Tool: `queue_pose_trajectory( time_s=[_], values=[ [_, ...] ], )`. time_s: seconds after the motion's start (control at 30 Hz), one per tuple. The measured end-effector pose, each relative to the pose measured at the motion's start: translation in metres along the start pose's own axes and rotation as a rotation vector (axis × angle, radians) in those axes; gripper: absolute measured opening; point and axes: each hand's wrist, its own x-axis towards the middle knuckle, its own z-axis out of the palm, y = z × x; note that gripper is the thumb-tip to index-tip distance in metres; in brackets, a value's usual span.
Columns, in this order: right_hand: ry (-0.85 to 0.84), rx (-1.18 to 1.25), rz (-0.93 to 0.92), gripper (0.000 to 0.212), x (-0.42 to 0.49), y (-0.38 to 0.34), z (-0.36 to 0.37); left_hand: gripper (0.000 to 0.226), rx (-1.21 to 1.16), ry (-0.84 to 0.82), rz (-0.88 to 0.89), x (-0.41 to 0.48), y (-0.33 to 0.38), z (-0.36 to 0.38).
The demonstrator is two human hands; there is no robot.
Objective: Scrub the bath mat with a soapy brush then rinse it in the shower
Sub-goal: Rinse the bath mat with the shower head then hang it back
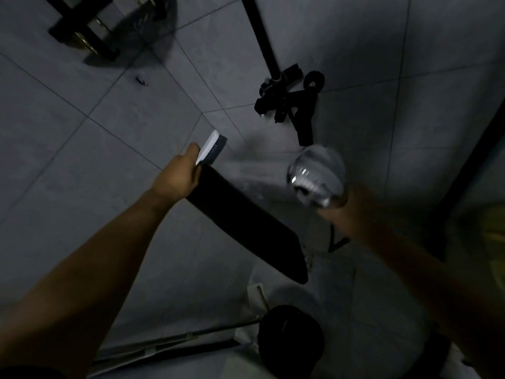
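The left hand (pixel 177 179) pinches two things at once: the brush (pixel 211 146), sticking out past the fingers toward 1 o'clock, and the top corner of the dark mat (pixel 246 222), which hangs from that pinch down toward 5 o'clock, in front of the tiled wall (pixel 82 160). The right hand (pixel 352 212), blurred, seems to be wrapped round the handle of the shower head (pixel 315 176), which sits at 3 o'clock of the mat's upper end and faces it. The black tap (pixel 289 99) is on the wall at 12 o'clock of the shower head.

The mat hangs fairly flat, so it is probably thick and a little stiff, not limp cloth. Soaked, it is likely to be heavy and soapy-slick, and a corner pinch shared with a brush looks weak. A fuller hold along the top edge, thumb in front and fingers behind, should carry it better.
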Motion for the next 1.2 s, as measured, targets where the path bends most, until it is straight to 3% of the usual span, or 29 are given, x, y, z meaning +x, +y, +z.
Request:
queue_pose_trajectory(
  time_s=[0.1,0.2,0.33,0.57,0.73,0.8,0.9,0.93,1.1,1.2],
  values=[
    [-0.122,0.217,0.142,0.016,0.030,-0.008,-0.030,0.031,0.025,-0.059,0.094,-0.009,0.010,0.005],
    [-0.250,0.403,0.120,0.028,0.049,-0.018,-0.050,0.039,0.088,-0.130,0.225,-0.017,0.020,0.008],
    [-0.355,0.314,0.096,0.039,0.062,-0.033,-0.056,0.043,0.163,-0.162,0.293,-0.027,0.020,0.010],
    [-0.286,0.161,0.099,0.034,0.077,-0.024,-0.056,0.051,0.205,-0.163,0.429,-0.035,0.012,0.024],
    [-0.376,0.281,0.023,0.039,0.083,-0.033,-0.040,0.053,0.230,-0.235,0.494,-0.031,0.007,0.038],
    [-0.377,0.150,0.045,0.034,0.089,-0.023,-0.040,0.051,0.212,-0.243,0.475,-0.033,0.003,0.040],
    [-0.393,-0.282,0.164,0.050,0.094,0.003,-0.046,0.038,0.234,-0.253,0.467,-0.037,-0.003,0.039],
    [-0.410,-0.327,0.197,0.052,0.094,0.010,-0.047,0.037,0.244,-0.259,0.471,-0.038,-0.004,0.038],
    [-0.388,-0.019,0.192,0.040,0.108,0.007,-0.035,0.042,0.231,-0.255,0.658,-0.042,-0.003,0.040],
    [-0.514,0.254,0.196,0.044,0.116,-0.020,-0.025,0.042,0.183,-0.226,0.787,-0.045,-0.002,0.045]
  ],
)
